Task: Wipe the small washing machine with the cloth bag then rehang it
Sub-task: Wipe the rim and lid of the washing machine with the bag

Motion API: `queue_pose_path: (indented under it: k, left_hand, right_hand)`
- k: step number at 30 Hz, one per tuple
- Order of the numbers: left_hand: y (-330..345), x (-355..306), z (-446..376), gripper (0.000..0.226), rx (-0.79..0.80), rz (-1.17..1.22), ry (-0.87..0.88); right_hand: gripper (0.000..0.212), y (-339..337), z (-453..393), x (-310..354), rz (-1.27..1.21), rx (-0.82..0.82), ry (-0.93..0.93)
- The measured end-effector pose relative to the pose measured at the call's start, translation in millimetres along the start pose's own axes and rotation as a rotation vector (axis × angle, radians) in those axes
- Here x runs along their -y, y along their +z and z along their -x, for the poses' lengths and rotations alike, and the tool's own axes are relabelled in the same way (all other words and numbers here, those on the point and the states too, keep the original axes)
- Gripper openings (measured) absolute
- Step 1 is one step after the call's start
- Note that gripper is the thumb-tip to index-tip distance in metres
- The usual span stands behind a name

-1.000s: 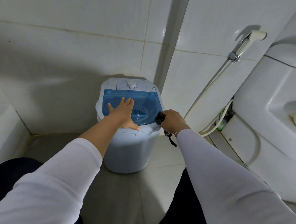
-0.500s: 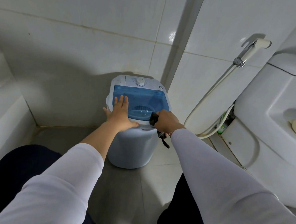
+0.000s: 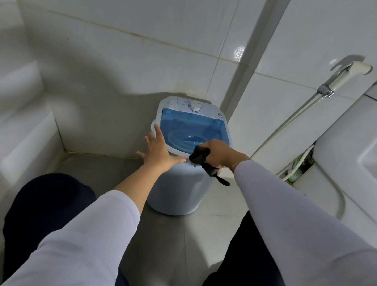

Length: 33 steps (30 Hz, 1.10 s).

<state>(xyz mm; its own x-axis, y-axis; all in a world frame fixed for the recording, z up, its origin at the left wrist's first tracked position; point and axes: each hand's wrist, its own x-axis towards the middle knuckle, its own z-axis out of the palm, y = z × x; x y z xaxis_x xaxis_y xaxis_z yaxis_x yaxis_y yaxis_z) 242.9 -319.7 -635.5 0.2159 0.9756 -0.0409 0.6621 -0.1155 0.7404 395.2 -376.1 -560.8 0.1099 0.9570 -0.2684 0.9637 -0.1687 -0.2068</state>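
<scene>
Crouched in tiled bathroom corner, head view: small pale-blue plastic washing machine with translucent blue lid (image 3: 182,182) stands on grey floor against wall. Right hand (image 3: 218,154) curled tight round bunched black cloth bag (image 3: 199,156), pressing it on machine's near front rim; black strap dangles below fist. Left hand (image 3: 158,152), fingers spread flat, holding nothing, braces machine's left rim. Unwiped lid lies directly beyond right hand, so right hand nearer for next stroke. White hand sprayer on hose (image 3: 348,74) hangs on right wall.
</scene>
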Motion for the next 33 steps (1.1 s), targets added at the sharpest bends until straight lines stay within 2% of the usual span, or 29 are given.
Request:
queue_pose_path:
  k: [2,8,12,15,17,20,25,33]
  left_hand:
    - [1.6,3.9,4.8,0.134,-0.003,0.085,-0.028]
    - [25.5,4.9,17.2,0.138,-0.042,0.319,-0.129]
    - [40.7,0.1,20.5,0.138,-0.147,0.367,-0.154]
    - [50.6,-0.7,21.0,0.14,-0.21,0.4,-0.175]
    - [55.8,1.3,20.1,0.14,-0.23,0.425,-0.184]
    - [60.2,4.5,18.7,0.141,-0.236,0.458,-0.207]
    - [61.3,5.6,15.8,0.142,-0.227,0.426,-0.225]
    - [59.2,6.0,16.6,0.135,-0.237,0.351,-0.197]
  right_hand:
    - [0.044,-22.2,1.3,-7.4,0.024,-0.02,-0.045]
    - [0.049,-70.3,-11.3,-26.6,0.37,-0.06,-0.336]
    - [0.051,-69.1,-28.8,-38.1,0.512,-0.044,-0.57]
    - [0.051,-64.5,-44.9,-39.4,0.561,-0.083,-0.82]
    - [0.051,-60.8,-57.0,-37.7,0.597,-0.1,-0.987]
    - [0.05,-52.7,-69.8,-32.7,0.66,-0.108,-1.142]
    - [0.05,-42.4,-81.0,-37.4,0.66,-0.105,-1.278]
    - [0.047,-30.2,-88.1,-33.9,0.613,-0.141,-1.298]
